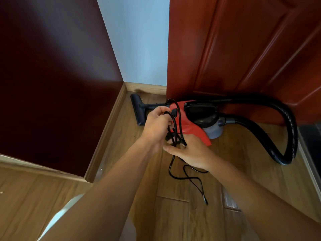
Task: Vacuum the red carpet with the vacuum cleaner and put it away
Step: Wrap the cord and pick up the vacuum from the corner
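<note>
One red door [243,49] fills the upper right. At its foot, mid-frame, stands one red vacuum cleaner [192,122]. Its one black hose [278,133] loops right, and its nozzle [137,108] sits by the corner skirting. Bare wooden floor [173,214] lies open below. Two hands grip one black cord [178,117]: the left hand [156,126] is curled round its loops, and the right hand [192,152] pinches them beneath.

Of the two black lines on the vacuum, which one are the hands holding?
The thin power cord, gripped by left hand and right hand; the thick ribbed hose lies untouched beside the door.
</note>
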`<state>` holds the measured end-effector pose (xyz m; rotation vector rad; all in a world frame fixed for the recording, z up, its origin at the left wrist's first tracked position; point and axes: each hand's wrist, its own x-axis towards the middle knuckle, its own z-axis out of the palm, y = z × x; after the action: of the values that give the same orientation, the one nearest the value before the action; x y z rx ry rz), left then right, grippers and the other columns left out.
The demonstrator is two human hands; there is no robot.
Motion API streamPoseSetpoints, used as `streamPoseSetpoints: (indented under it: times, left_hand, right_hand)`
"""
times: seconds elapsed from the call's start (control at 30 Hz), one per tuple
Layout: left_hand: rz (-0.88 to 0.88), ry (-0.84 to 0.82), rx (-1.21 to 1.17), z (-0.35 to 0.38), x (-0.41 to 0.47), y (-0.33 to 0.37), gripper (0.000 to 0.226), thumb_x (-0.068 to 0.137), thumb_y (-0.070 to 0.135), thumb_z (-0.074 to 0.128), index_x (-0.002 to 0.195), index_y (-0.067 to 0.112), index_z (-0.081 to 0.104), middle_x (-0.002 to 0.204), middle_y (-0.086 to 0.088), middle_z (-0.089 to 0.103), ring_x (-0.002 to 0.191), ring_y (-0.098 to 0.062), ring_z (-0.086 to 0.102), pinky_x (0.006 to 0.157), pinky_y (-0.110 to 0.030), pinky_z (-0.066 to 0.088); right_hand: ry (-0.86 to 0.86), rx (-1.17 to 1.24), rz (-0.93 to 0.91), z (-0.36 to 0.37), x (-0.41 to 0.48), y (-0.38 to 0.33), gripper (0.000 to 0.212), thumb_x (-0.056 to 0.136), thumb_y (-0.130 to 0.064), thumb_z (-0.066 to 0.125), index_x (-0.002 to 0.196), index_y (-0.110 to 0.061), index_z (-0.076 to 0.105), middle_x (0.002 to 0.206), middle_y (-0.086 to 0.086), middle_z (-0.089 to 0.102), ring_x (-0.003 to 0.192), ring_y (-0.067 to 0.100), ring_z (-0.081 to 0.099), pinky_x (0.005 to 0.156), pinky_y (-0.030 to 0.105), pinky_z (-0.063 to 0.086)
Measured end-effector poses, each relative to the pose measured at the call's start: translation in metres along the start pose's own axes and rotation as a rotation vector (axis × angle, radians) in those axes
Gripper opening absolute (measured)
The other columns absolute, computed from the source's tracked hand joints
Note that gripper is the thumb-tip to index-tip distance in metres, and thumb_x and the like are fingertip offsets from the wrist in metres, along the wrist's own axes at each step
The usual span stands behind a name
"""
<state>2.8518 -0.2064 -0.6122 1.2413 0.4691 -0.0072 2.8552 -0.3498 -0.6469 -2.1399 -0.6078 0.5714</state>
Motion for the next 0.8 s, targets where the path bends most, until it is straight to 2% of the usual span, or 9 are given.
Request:
streamPoseSetpoints:
  times: [0.07,0.17,0.3,0.37,0.43,0.53,0.6,0.67,0.8]
  left_hand:
    - [-0.007,-0.022,-0.003,0.001,0.001,-0.002,0.023,0.085,-0.010,0.044,0.092,0.008,0.057,0.079,-0.011,0.057,0.071,-0.024,0.052,0.063,-0.033,0.048]
    - [0.125,-0.043,0.038,0.003,0.001,0.001,0.015,0.088,-0.003,0.054,0.096,0.007,0.062,0.083,-0.006,0.063,0.077,-0.018,0.060,0.072,-0.033,0.050]
    - [0.314,0.066,0.294,0.004,0.001,-0.001,0.039,0.093,0.030,0.069,0.127,0.022,0.052,0.121,0.005,0.061,0.108,-0.006,0.062,0.089,-0.023,0.053]
    - [0.185,-0.110,0.354,0.006,-0.002,-0.009,0.041,0.094,0.044,0.063,0.125,0.021,0.049,0.121,0.002,0.060,0.109,-0.009,0.061,0.089,-0.025,0.052]
    - [-0.028,-0.373,0.431,0.008,-0.004,-0.022,0.036,0.097,0.052,0.050,0.110,0.018,0.055,0.107,-0.008,0.067,0.099,-0.017,0.065,0.093,-0.034,0.053]
    - [-0.149,-0.606,0.603,0.006,-0.006,-0.033,0.056,0.091,0.069,0.043,0.087,0.019,0.065,0.089,-0.005,0.067,0.097,-0.025,0.065,0.104,-0.043,0.046]
    - [-0.090,-0.648,0.646,0.002,-0.004,-0.033,0.047,0.092,0.062,0.055,0.077,0.018,0.061,0.082,-0.007,0.060,0.087,-0.029,0.061,0.098,-0.042,0.047]
    - [-0.101,-0.574,0.590,-0.001,-0.002,-0.028,0.034,0.097,0.044,0.059,0.076,0.017,0.055,0.080,-0.006,0.054,0.081,-0.026,0.059,0.092,-0.044,0.047]
    - [-0.152,-0.308,0.363,-0.009,0.000,-0.014,0.016,0.099,0.028,0.059,0.088,0.017,0.058,0.093,-0.006,0.065,0.098,-0.024,0.071,0.102,-0.049,0.051]
  right_hand:
    - [-0.037,0.057,-0.027,0.001,0.003,-0.004,0.020,0.093,-0.043,0.063,0.096,-0.026,0.072,0.060,-0.031,0.055,0.059,-0.010,0.052,0.059,0.012,0.038]
    - [0.012,0.143,0.025,0.000,0.010,-0.006,0.044,0.098,-0.046,0.053,0.071,-0.014,0.068,0.048,-0.011,0.049,0.045,0.002,0.044,0.054,0.022,0.035]
    - [0.246,0.214,0.075,-0.021,0.019,-0.010,0.049,0.100,-0.046,0.049,0.059,-0.020,0.054,0.048,-0.012,0.050,0.049,0.000,0.048,0.056,0.019,0.037]
    - [0.317,0.385,0.065,-0.035,0.023,-0.007,0.046,0.099,-0.046,0.050,0.062,-0.019,0.056,0.055,-0.011,0.055,0.057,0.005,0.054,0.065,0.026,0.043]
    - [0.346,0.552,0.048,-0.045,0.025,-0.004,0.046,0.099,-0.047,0.050,0.067,-0.015,0.060,0.063,-0.002,0.061,0.064,0.018,0.060,0.068,0.040,0.047]
    - [0.412,0.770,0.036,-0.058,0.022,-0.007,0.043,0.101,-0.040,0.048,0.070,-0.012,0.056,0.062,0.003,0.055,0.065,0.023,0.057,0.074,0.043,0.048]
    - [0.457,0.921,0.019,-0.069,0.020,-0.012,0.032,0.103,-0.030,0.048,0.083,-0.010,0.062,0.061,0.001,0.048,0.060,0.017,0.052,0.070,0.037,0.049]
    - [0.521,1.054,0.019,-0.082,0.019,-0.015,0.019,0.103,-0.020,0.048,0.100,-0.010,0.064,0.061,0.000,0.044,0.056,0.013,0.047,0.063,0.031,0.048]
    - [0.680,1.270,0.075,-0.107,0.013,-0.009,0.014,0.098,-0.025,0.058,0.089,-0.014,0.057,0.058,-0.003,0.035,0.048,0.010,0.037,0.054,0.027,0.043]
